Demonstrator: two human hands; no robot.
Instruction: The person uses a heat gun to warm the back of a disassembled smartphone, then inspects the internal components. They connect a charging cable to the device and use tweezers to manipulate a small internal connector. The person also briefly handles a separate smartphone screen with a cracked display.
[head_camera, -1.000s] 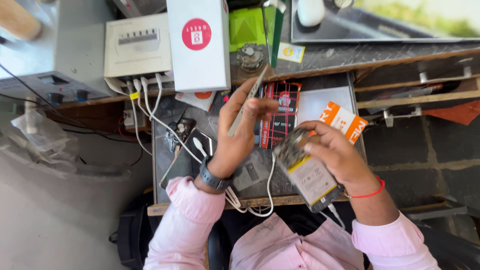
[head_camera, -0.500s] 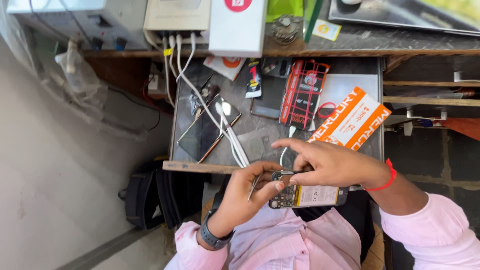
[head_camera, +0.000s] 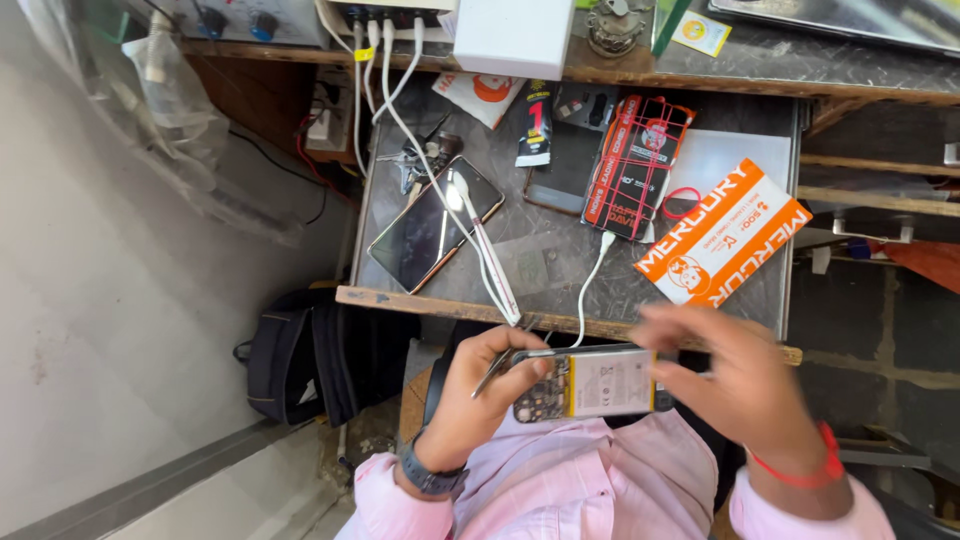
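Head view. Landmark: the opened phone (head_camera: 592, 384), back cover off, circuit board and pale battery exposed, held level over the lap just below the near edge of the desk (head_camera: 560, 255).

Left hand (head_camera: 480, 395): at the phone's left end, fingers curled shut around metal tweezers (head_camera: 520, 360), tips lying along the phone's upper edge.

Right hand (head_camera: 745, 385): at the phone's right end, motion-blurred; fingers spread over that end, touching it. Cannot tell how firm the grip is. Red band on that wrist.

Above the phone, on the desk: orange-and-white box (head_camera: 722, 235) up and right; red packet (head_camera: 640, 165) beyond it; dark smartphone (head_camera: 435, 222) lying screen-up, up and left, with white cables (head_camera: 470, 230) crossing it. One white cable runs down off the desk edge toward the opened phone.

Left of the phone, on the floor: black bag (head_camera: 300, 355).
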